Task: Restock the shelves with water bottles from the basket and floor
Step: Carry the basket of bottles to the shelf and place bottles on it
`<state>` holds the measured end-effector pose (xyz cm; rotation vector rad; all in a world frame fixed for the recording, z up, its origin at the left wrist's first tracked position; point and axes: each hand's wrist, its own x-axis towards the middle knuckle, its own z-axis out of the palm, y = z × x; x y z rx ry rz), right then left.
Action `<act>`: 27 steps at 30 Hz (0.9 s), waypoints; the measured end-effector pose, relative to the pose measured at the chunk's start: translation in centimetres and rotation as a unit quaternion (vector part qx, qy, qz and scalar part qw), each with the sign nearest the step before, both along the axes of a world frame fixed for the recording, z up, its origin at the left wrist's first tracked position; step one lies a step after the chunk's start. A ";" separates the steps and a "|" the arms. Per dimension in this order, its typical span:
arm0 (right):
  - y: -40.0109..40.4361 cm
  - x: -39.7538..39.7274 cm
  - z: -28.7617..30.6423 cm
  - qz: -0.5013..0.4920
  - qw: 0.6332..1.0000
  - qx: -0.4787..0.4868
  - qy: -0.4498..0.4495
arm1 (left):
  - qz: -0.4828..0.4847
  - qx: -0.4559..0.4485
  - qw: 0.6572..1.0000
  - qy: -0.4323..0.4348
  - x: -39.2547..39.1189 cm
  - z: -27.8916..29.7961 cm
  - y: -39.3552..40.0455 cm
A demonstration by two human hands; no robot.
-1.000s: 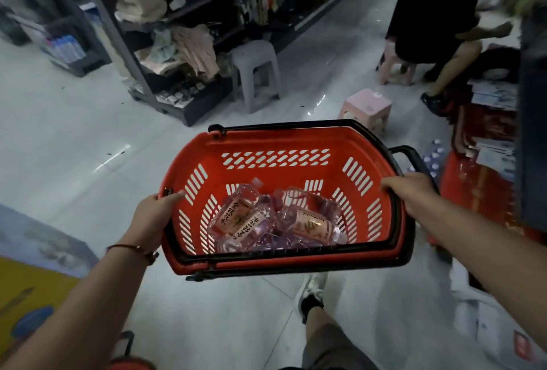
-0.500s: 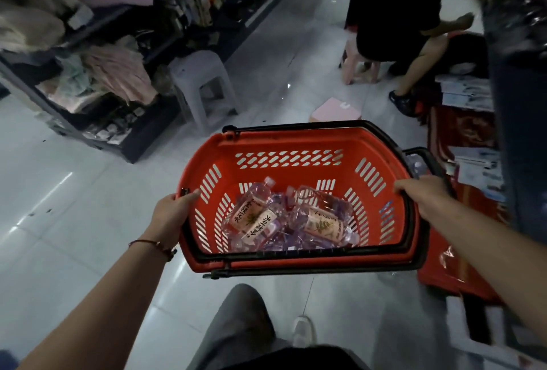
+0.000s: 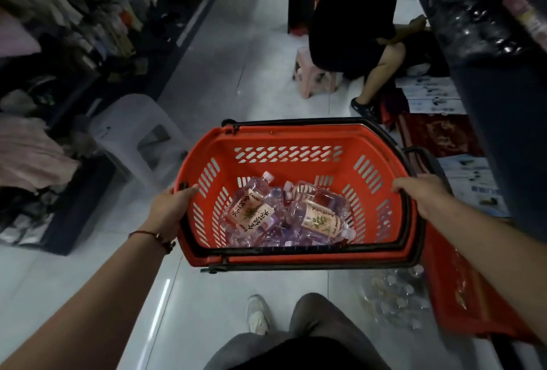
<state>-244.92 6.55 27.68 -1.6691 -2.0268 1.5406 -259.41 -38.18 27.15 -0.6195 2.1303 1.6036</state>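
Observation:
I carry a red plastic basket (image 3: 284,144) with black handles in front of me, above the floor. My left hand (image 3: 170,207) grips its left rim and my right hand (image 3: 420,192) grips its right rim. Inside lie several clear water bottles (image 3: 251,210) with pale labels and white caps, heaped on their sides. More clear bottles (image 3: 393,298) lie on the floor at the lower right, beside a red carton (image 3: 461,289). A dark shelf unit (image 3: 500,79) rises along the right edge.
A person in black sits on a pink stool (image 3: 310,73) ahead on the right. A grey plastic stool (image 3: 133,133) stands at the left by shelves of clothing (image 3: 35,144). Printed cartons (image 3: 473,180) line the right floor. The aisle runs ahead between them.
I have walked forward along the aisle with the basket. The seated person and the grey stool are nearer, and the right-hand shelf has come into view. Both hands keep their hold.

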 end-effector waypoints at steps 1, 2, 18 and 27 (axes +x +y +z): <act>0.5 -1.7 0.2 -0.005 1.000 -0.004 0.001 | -0.009 -0.001 1.000 0.000 -2.6 0.4 0.9; 1.1 -3.2 0.5 -0.012 1.000 -0.008 -0.001 | -0.021 0.000 1.000 0.006 -5.0 0.9 1.9; 21.4 -23.4 -3.3 -0.154 0.985 -0.079 -0.005 | -0.136 -0.041 0.990 -0.016 -35.8 -2.0 28.8; 27.0 -22.1 -2.9 -0.319 0.946 -0.051 0.023 | -0.320 -0.034 0.947 -0.005 -45.6 -1.9 46.9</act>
